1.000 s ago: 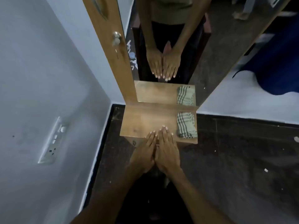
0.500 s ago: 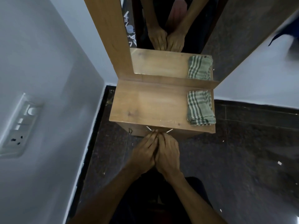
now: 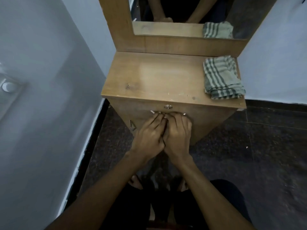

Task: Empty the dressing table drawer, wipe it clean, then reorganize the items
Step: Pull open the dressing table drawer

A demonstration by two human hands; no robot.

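- Both hands, earlier flat on the dressing table top [image 3: 157, 77], are now gripping the drawer handle [image 3: 167, 112]: left hand [image 3: 149, 135], right hand [image 3: 178, 135], fingers curling.
- Folded checked cloth [image 3: 222, 77] is lying at top's right.

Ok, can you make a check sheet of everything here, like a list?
Surface: wooden tabletop, bare in the middle, small marks near the front edge.
Job's things: drawer closed, lock above a metal handle; folded striped cloth on the tabletop's right side.
Clutter: nothing seen.
Hands: left hand and right hand side by side, fingers curled round the handle.
Cables: nothing seen.
Surroundings: mirror behind, wall switch left, dark floor.
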